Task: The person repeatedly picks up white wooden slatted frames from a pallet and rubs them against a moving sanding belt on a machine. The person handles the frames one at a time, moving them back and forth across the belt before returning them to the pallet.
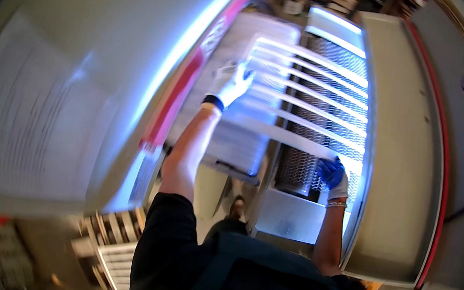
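Paper sheet (40, 118): as we look down, it shows well left of the mesh belt (298, 171).
Left hand (230, 84): gloved, left of the belt, fingers partly curled beside the strips; we cannot tell whether it pinches.
White strips (298, 140): parallel, reaching from left of the belt across it.
Right hand (332, 175): gloved, over the belt's right side, fingers bent at our nearest strip; grip too blurred to tell.
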`<state>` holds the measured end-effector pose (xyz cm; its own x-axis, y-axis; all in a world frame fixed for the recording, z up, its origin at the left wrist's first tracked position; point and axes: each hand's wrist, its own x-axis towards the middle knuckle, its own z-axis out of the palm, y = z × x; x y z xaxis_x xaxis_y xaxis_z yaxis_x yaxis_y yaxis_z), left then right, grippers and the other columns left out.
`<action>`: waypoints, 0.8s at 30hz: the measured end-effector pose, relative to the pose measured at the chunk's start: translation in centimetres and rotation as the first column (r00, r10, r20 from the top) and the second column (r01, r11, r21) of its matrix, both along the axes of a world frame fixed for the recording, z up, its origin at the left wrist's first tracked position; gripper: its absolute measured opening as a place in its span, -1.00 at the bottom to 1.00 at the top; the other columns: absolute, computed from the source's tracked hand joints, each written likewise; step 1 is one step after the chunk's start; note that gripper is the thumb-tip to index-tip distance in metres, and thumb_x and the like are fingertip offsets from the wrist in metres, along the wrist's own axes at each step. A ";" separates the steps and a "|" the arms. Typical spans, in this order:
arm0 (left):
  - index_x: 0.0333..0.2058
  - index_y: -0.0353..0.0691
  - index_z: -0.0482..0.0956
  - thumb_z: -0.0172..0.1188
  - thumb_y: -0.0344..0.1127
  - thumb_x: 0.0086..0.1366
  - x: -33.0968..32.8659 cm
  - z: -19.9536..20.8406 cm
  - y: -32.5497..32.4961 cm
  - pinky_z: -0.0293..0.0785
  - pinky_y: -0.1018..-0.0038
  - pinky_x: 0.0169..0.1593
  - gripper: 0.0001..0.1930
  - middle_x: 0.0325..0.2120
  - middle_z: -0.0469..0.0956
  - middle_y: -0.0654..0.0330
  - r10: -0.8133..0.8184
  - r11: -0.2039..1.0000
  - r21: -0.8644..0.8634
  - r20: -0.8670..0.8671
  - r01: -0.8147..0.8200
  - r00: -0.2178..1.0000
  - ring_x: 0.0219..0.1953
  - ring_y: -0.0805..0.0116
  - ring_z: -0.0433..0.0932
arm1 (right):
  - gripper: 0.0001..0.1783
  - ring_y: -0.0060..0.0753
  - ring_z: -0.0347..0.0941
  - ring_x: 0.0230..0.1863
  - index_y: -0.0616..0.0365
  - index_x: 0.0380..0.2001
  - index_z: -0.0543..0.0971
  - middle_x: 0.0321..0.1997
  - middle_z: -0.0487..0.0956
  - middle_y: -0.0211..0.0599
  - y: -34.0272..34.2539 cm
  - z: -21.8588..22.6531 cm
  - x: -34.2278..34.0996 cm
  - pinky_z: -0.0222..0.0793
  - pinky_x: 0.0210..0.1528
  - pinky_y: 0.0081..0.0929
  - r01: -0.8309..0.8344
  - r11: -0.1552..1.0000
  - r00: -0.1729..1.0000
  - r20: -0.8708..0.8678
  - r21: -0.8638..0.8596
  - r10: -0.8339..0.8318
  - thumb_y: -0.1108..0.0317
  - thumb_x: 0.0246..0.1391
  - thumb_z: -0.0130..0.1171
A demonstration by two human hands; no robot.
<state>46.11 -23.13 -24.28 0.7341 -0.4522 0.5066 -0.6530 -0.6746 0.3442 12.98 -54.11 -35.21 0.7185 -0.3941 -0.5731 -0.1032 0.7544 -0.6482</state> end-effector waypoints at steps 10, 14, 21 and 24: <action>-0.07 -0.12 0.52 0.20 -0.32 0.23 -35.3 -5.1 15.7 0.56 0.37 -0.17 -0.72 -0.06 0.50 0.13 0.248 0.965 0.057 0.127 -0.257 0.960 -0.14 0.18 0.56 | -0.59 -0.22 0.60 -0.10 0.21 -0.08 0.56 -0.07 0.63 -0.17 3.6 8.5 0.2 0.53 -0.02 -0.26 -0.162 0.952 0.928 0.289 -0.259 0.237 0.11 0.31 -0.08; -0.10 -0.09 0.54 0.08 -0.17 0.31 -53.0 -11.7 21.1 0.48 0.23 -0.04 -0.75 -0.14 0.52 0.04 0.461 0.850 0.074 -0.584 -0.521 0.669 -0.11 0.02 0.54 | -0.58 -0.25 0.59 -0.16 0.26 0.05 0.47 -0.06 0.61 -0.13 16.8 13.7 -0.6 0.56 -0.09 -0.30 -0.656 0.751 0.534 0.656 -0.077 0.534 0.19 0.36 -0.17; -0.14 -0.14 0.57 0.03 0.02 0.30 -74.2 -21.8 27.2 0.44 0.18 0.00 -0.62 -0.20 0.58 -0.09 0.448 0.427 0.319 -0.888 -0.846 -0.108 -0.08 -0.10 0.53 | -0.54 -0.22 0.52 -0.26 0.31 0.04 0.42 -0.16 0.58 -0.10 38.7 9.0 -11.9 0.50 -0.19 -0.28 -0.964 0.228 0.155 0.406 -0.138 0.901 0.13 0.28 -0.04; -0.10 -0.13 0.56 0.03 0.01 0.31 -78.7 -22.2 29.6 0.44 0.17 -0.01 -0.62 -0.19 0.57 -0.15 0.396 0.365 0.396 -0.885 -0.843 -0.244 -0.08 -0.11 0.53 | -0.59 -0.19 0.58 -0.23 0.28 -0.04 0.47 -0.15 0.61 -0.08 45.5 -0.1 -16.6 0.52 -0.14 -0.28 -0.980 0.132 0.168 0.277 0.146 0.946 0.14 0.28 -0.07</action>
<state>-32.58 6.46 -46.48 0.4448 0.5527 -0.7047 0.8931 -0.2152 0.3950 -3.61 -8.57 -35.35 0.4490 0.7975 -0.4029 -0.8230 0.1935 -0.5341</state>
